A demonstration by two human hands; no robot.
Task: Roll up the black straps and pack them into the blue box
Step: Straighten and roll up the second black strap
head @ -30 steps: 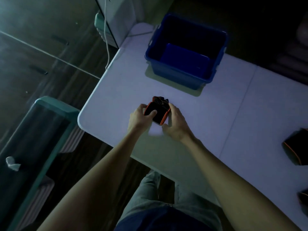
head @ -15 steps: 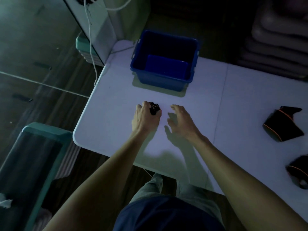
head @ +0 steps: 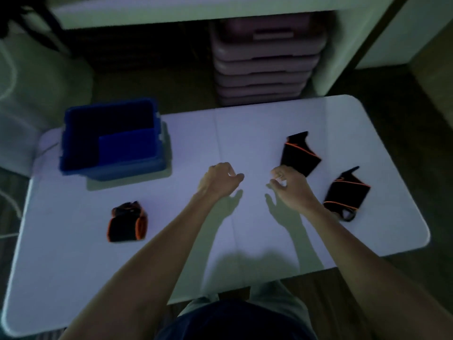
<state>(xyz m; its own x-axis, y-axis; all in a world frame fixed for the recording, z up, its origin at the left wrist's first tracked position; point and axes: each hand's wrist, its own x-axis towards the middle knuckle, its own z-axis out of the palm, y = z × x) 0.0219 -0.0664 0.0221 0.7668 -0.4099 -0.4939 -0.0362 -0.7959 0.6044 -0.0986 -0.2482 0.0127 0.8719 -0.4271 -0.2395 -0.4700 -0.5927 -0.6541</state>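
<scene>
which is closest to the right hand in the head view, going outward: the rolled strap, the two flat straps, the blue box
From the right hand:
1. Upper flat strap, just beyond its fingertips.
2. Lower flat strap, to its right near the table edge.
3. Rolled strap, left, past the left hand.
4. Blue box, far left corner.

Table [head: 186, 253]: smooth, matt white top, plastic in look. Box [head: 73, 143]: blue moulded plastic, slight sheen on rim. Straps [head: 300, 153], [head: 345, 192] and roll [head: 126, 223]: matt black cloth, orange edging. Floor [head: 429, 148]: wood-look boards. Bins [head: 267, 57]: smooth plastic, stacked.
</scene>
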